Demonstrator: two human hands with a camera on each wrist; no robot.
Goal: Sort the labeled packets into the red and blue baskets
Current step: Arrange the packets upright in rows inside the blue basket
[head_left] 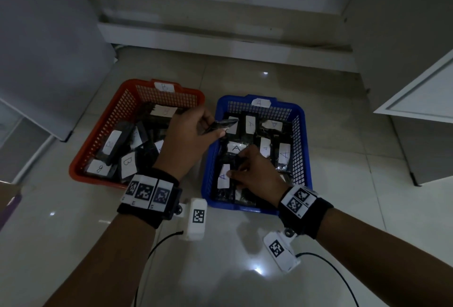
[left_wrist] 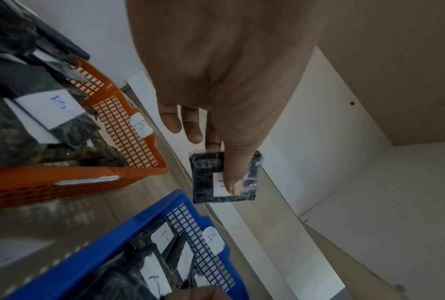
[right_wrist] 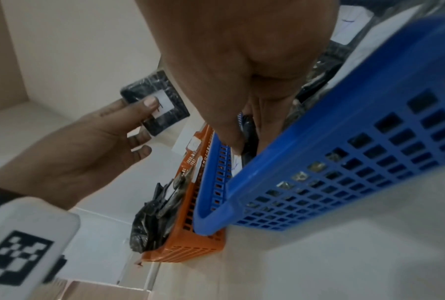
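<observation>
A red basket labelled B sits at the left on the floor, full of black packets with white B labels. Right of it, a blue basket labelled A holds several A packets. My left hand pinches a black packet above the blue basket's left rim, the thumb lying over its white label. My right hand is down inside the blue basket, thumb and fingers curled on a dark packet there; its label is hidden.
Both baskets rest on glossy pale floor tiles. White cabinet panels stand at the right, at the left and along the back. Wrist camera cables trail on the floor near me.
</observation>
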